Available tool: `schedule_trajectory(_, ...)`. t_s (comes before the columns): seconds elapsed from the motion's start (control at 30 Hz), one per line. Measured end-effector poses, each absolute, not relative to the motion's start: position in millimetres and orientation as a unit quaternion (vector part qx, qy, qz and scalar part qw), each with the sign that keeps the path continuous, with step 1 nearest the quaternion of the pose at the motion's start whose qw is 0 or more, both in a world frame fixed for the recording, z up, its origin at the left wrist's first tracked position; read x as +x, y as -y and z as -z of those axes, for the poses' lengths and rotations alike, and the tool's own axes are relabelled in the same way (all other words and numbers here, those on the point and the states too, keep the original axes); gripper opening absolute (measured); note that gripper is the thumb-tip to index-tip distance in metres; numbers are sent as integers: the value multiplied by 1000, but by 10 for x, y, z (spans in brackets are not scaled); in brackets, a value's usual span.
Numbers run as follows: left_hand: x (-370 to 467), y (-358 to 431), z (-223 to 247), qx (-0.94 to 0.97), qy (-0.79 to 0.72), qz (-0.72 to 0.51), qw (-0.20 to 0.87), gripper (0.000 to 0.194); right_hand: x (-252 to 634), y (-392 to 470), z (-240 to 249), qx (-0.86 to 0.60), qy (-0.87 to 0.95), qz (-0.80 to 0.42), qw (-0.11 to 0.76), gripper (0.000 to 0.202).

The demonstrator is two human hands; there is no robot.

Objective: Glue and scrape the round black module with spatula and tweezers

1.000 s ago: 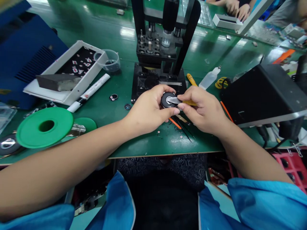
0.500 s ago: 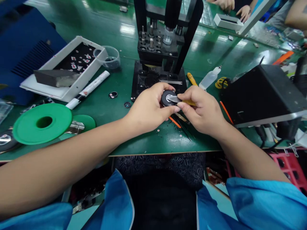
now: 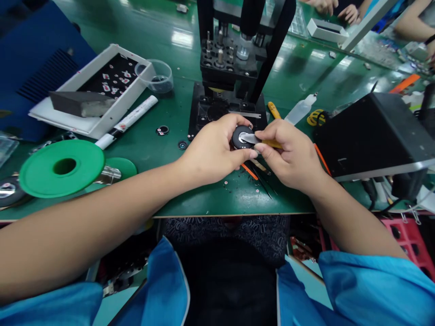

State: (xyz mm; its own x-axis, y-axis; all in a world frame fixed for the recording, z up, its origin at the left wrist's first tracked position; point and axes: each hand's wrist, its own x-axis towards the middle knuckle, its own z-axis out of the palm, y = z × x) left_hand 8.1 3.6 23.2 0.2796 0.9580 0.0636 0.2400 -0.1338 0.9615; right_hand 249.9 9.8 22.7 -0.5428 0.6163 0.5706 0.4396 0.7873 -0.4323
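Between the thumb and fingers of my left hand [image 3: 217,151] is a small round black part [image 3: 238,137] with a light ring in its middle. My right hand [image 3: 288,151] pinches a blade tool [image 3: 250,138] with a yellow handle, and the blade lies over the face of the round part. Both hands are close together above the green table [image 3: 190,199], just in front of a black press [image 3: 229,63]. Tweezers and an orange stick [image 3: 249,172] lie under and beside my fingers.
At the left stand a white tray [image 3: 118,115], a clear cup [image 3: 159,77], a marker [image 3: 136,117] and a green spool [image 3: 63,168]. At the right are a bottle [image 3: 301,110] and a black box [image 3: 374,136]. Another person's hands [image 3: 340,9] show at the far right.
The view has shifted slightly, so the table things appear a little further right. Both hands keep their hold, with the blade still over the round part.
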Motion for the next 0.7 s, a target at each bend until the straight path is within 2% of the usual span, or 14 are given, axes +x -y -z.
schedule_trajectory(0.13, 78, -52, -229, 637, -445, -353, 521, 52, 2501, -106, -219, -300, 870, -135, 367, 4)
schedule_trajectory(0.37, 81, -33, -240, 653, -455, -384, 469, 47, 2512, -101, -230, -299, 868, -130, 374, 3)
schedule_trajectory(0.53, 61, -53, -290, 644, -433, -329, 538, 48, 2571, -164, -249, -287, 878, -142, 356, 10)
schedule_trajectory(0.7, 71, -49, -325, 634, -444, -331, 540, 49, 2575, -169, -241, -296, 878, -141, 348, 15)
